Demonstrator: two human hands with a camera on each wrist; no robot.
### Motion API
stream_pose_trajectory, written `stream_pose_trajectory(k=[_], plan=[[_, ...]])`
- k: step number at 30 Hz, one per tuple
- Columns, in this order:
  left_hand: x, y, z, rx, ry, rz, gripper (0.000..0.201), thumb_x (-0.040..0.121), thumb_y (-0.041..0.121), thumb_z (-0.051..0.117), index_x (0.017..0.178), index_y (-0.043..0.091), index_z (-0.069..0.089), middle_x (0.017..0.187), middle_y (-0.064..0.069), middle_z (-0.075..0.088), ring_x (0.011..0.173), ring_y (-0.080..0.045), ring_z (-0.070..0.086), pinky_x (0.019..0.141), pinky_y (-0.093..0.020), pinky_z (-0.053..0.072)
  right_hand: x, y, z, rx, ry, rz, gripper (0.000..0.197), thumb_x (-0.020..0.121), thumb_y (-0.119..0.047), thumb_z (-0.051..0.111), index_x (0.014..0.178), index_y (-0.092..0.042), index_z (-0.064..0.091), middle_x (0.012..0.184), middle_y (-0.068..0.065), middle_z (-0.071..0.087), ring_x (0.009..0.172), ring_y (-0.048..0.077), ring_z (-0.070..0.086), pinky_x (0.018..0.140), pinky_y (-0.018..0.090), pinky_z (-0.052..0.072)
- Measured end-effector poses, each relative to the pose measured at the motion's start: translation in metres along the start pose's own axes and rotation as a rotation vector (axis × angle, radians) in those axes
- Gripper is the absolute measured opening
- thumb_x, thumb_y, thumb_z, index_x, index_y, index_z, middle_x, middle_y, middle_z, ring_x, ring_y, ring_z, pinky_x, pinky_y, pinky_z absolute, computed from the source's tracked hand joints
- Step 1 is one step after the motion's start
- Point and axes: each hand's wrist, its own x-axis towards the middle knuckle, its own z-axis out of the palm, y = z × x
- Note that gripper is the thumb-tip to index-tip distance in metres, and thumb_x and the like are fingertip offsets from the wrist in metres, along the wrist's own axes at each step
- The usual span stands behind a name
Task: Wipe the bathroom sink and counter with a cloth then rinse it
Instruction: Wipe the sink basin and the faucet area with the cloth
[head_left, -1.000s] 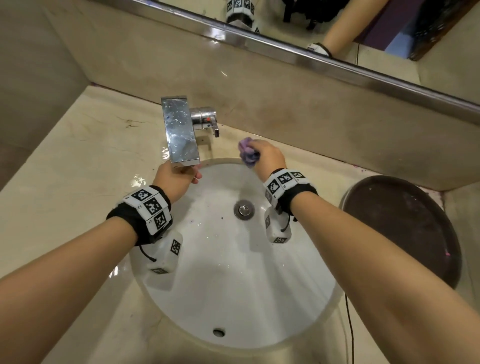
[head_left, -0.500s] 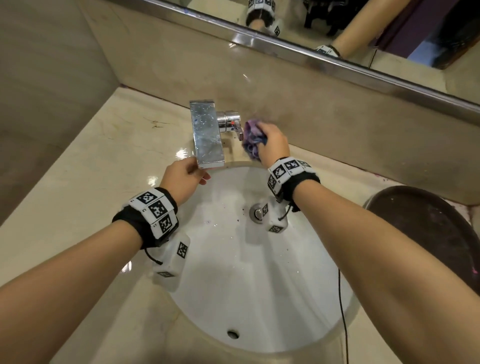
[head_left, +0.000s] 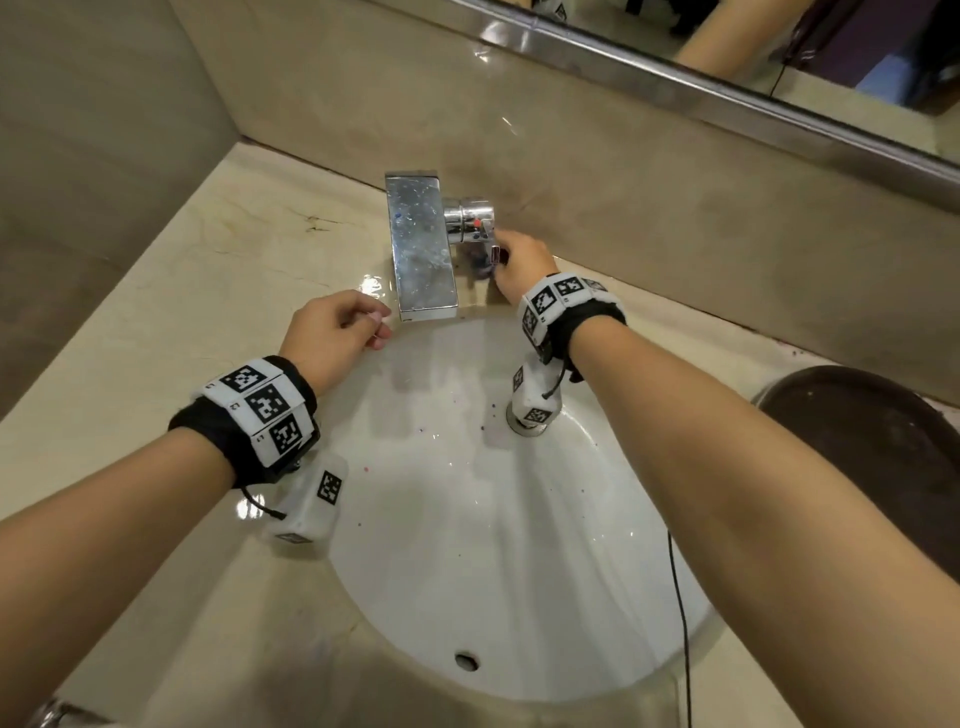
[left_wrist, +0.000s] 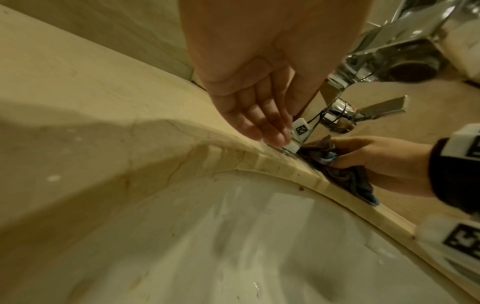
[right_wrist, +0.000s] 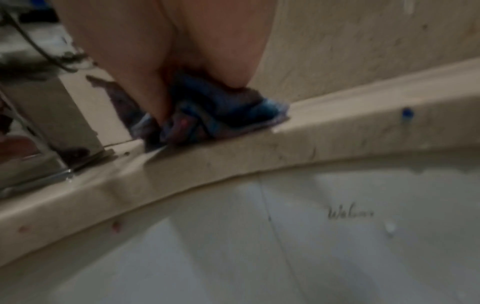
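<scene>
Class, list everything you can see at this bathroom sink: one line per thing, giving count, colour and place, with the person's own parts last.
cloth: one, purple-blue, on the counter right of the tap base
sink: one, white, set into the counter
counter: one, cream marble, around the sink
tap: one, chrome, behind the sink
mirror: one, steel-edged, above the backsplash
round dark object: one, brown, far right
left hand: one, empty, by the spout
right hand: one, holding the cloth

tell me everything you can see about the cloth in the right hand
The crumpled purple and blue cloth looks like thin soft fabric, bunched into a wad with loose edges sticking out. The right hand grips it and presses it down on the beige stone counter, on the strip between the white sink basin and the back wall, just right of the chrome faucet.
</scene>
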Motion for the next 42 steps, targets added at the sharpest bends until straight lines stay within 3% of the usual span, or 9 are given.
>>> stream_pose_trajectory(k=[6, 10, 13, 17, 20, 27, 32, 38, 42], plan=[[-0.002, 0.006, 0.008, 0.029, -0.022, 0.006, 0.033, 0.089, 0.000, 0.047, 0.068, 0.025, 0.058, 0.064, 0.007, 0.068, 0.050, 0.005, 0.060, 0.067, -0.020, 0.046, -0.030, 0.002, 0.001, 0.450, -0.247, 0.045, 0.025, 0.088, 0.014, 0.042, 0.094, 0.019, 0.065, 0.070, 0.007, 0.068, 0.048, -0.005, 0.057, 0.048, 0.003, 0.040], [-0.001, 0.014, 0.010, 0.069, -0.021, 0.022, 0.023, 0.089, 0.000, 0.045, 0.079, 0.014, 0.060, 0.075, -0.001, 0.066, 0.050, 0.006, 0.060, 0.061, -0.008, 0.046, -0.038, 0.016, 0.000, 0.531, 0.035, 0.064, 0.042, 0.087, 0.014, 0.041, 0.118, -0.002, 0.063, 0.094, 0.011, 0.067, 0.069, 0.012, 0.059, 0.054, 0.017, 0.052], [-0.001, 0.013, 0.011, 0.062, -0.003, 0.020, 0.019, 0.090, 0.001, 0.046, 0.087, 0.011, 0.062, 0.075, 0.000, 0.066, 0.049, 0.006, 0.059, 0.056, -0.004, 0.045, -0.024, 0.019, -0.003, 0.438, 0.255, 0.037, 0.047, 0.086, 0.011, 0.041, 0.125, -0.009, 0.058, 0.122, 0.011, 0.062, 0.107, 0.024, 0.060, 0.093, 0.023, 0.049], [-0.005, 0.008, 0.017, 0.074, -0.009, 0.011, 0.018, 0.091, 0.004, 0.047, 0.088, 0.011, 0.063, 0.062, 0.012, 0.067, 0.050, 0.004, 0.061, 0.066, -0.017, 0.050, -0.015, 0.005, 0.009, 0.057, -0.075, -0.098, 0.046, 0.088, 0.001, 0.046, 0.133, -0.007, 0.049, 0.137, 0.014, 0.050, 0.127, 0.027, 0.045, 0.100, 0.013, 0.034], [-0.006, 0.007, 0.022, 0.080, -0.015, 0.008, 0.022, 0.093, 0.005, 0.047, 0.079, 0.018, 0.060, 0.071, 0.006, 0.065, 0.050, 0.005, 0.061, 0.071, -0.025, 0.050, -0.018, -0.004, 0.020, -0.132, -0.191, -0.153, 0.043, 0.088, -0.004, 0.048, 0.130, -0.011, 0.054, 0.134, 0.014, 0.051, 0.125, 0.029, 0.045, 0.102, 0.031, 0.035], [-0.011, 0.007, 0.033, 0.052, 0.002, -0.033, 0.016, 0.094, 0.002, 0.044, 0.097, 0.007, 0.059, 0.073, -0.002, 0.063, 0.046, 0.005, 0.060, 0.053, -0.007, 0.046, -0.063, 0.006, 0.027, 0.223, -0.231, -0.142, 0.039, 0.084, 0.009, 0.041, 0.107, -0.006, 0.069, 0.107, 0.015, 0.068, 0.085, 0.022, 0.065, 0.075, 0.020, 0.052], [-0.015, 0.009, 0.042, 0.073, 0.003, -0.032, 0.018, 0.091, -0.002, 0.044, 0.096, 0.004, 0.060, 0.071, -0.003, 0.063, 0.044, 0.004, 0.058, 0.051, -0.007, 0.046, -0.083, 0.014, 0.032, 0.610, 0.056, 0.066, 0.049, 0.083, 0.015, 0.033, 0.109, -0.010, 0.067, 0.104, 0.011, 0.069, 0.077, 0.024, 0.065, 0.065, 0.033, 0.056], [-0.023, 0.015, 0.045, 0.042, 0.024, -0.051, 0.019, 0.091, -0.002, 0.043, 0.091, 0.008, 0.060, 0.072, -0.004, 0.063, 0.048, 0.001, 0.060, 0.052, -0.009, 0.046, -0.076, 0.007, 0.033, 0.727, 0.083, 0.118, 0.039, 0.085, 0.013, 0.040, 0.105, -0.004, 0.068, 0.097, 0.020, 0.068, 0.063, 0.011, 0.060, 0.049, 0.016, 0.045], [-0.033, 0.022, 0.050, 0.013, -0.125, -0.141, 0.029, 0.093, 0.015, 0.051, 0.122, 0.010, 0.049, 0.100, -0.007, 0.062, 0.077, -0.019, 0.062, 0.071, -0.030, 0.051, -0.076, 0.000, 0.036, 0.808, 0.067, 0.128, 0.038, 0.082, 0.016, 0.044, 0.105, -0.002, 0.068, 0.109, 0.020, 0.067, 0.097, 0.026, 0.064, 0.082, 0.029, 0.055]])
